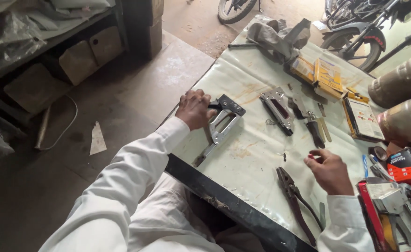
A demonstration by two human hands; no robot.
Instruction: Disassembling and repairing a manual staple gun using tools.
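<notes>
Left hand (195,108) is clamped over the head end of the staple gun (222,125). Fingers are curled round its top near the black cap and the grip looks firm. The gun lies flat on the pale sheet covering the table (243,84), close to the table's near-left edge.

Long axis of the staple gun runs diagonally. The head sits up by the left hand, and the handle and loose rail trail down toward the black table edge bar (229,203). So the left hand sits on the gun at its far end, with the rest of the body extending back toward the person.

Right hand (329,170) is well apart from the staple gun, off to its right across bare sheet. Fingers are loosely bent, thumb and forefinger nearly pinched. A small red bit shows at the fingertips, too small to identify. It holds no tool that I can make out.

Relative to the staple gun:
- second stapler body (277,109) lies just right of it, roughly parallel, not touching
- dark-handled hand tool (310,122) lies further right, beside that second body
- pliers (296,200) are down-right, near the table edge, just left of the right hand
- yellow staple boxes (324,74) are up-right, well apart

The left hand is the nearer one by far. The right would have to cross the sheet to reach the gun.
</notes>
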